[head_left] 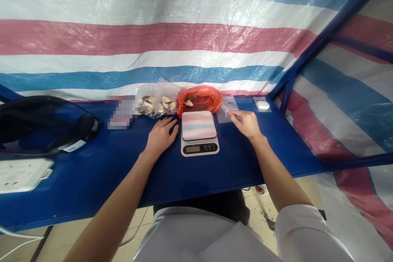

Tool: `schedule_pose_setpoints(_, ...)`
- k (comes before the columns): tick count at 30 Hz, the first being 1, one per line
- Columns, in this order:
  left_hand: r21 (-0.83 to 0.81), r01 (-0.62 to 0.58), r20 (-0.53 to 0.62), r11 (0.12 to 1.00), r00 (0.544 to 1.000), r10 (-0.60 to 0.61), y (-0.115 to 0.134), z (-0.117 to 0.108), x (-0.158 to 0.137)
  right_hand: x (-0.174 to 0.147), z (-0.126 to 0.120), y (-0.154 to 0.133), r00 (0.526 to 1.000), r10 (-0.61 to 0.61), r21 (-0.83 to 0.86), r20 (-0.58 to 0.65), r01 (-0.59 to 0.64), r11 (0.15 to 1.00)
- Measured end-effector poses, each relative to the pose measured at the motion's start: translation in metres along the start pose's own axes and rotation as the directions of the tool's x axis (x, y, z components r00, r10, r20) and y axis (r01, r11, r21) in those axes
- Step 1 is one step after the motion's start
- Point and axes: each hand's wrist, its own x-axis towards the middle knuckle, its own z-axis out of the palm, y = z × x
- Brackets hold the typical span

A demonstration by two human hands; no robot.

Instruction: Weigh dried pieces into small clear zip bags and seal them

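Currently, a flat kitchen scale with a white body and a rounded square plate [199,131] is placed between the two hands, near the middle of a dark blue tabletop [239,168]. Bands of pink, white and pale blue are shown on its plate, and a dark control strip [201,147] is set along the near edge.

To the left of the scale, the left hand [161,134] is rested palm down on the tabletop, its fingers loosely spread and released. Just beyond it, cream-coloured, dark-edged pieces [167,103] are held in clear plastic bagging [161,87].

Directly behind the scale, an orange-red thin plastic bag [216,97] is stood with its mouth gaping, and a few similar pieces are seen inside.

To the right, a flat transparent plastic bag [225,105] is touched at its right side by the right hand [245,123]. Its fingers are curled, with the tips brought down over the film; whether it is pinched or merely touched cannot be told.

Farther right, a small white rounded object [262,105] is laid on clear film. At the far left, a black headset with a strap [46,125] and a white power strip [23,175] are placed.
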Motion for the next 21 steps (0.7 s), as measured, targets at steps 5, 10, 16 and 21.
schedule_pose_setpoints(5, -0.232, 0.059, -0.029, 0.971, 0.997, -0.067, 0.016, -0.015, 0.003, 0.003, -0.024, -0.018, 1.0, 0.03, 0.322, 0.004, -0.03, 0.946)
schedule_pose_setpoints(10, -0.54, 0.053, -0.042, 0.84, 0.995, -0.089, 0.038, -0.027, 0.021, 0.017, -0.027, -0.04, 0.997, 0.047, 0.6, 0.068, -0.079, 0.796)
schedule_pose_setpoints(16, -0.846, 0.227, 0.178, 0.482, 0.973, -0.145, 0.06, -0.023, 0.049, 0.036, -0.01, -0.066, 0.991, 0.019, 0.81, 0.132, -0.119, 0.574)
schedule_pose_setpoints(21, -0.917, 0.355, 0.344, 0.18, 0.935, -0.089, 0.066, -0.022, 0.065, 0.044, 0.012, -0.076, 0.982, -0.008, 0.893, 0.19, -0.169, 0.417)
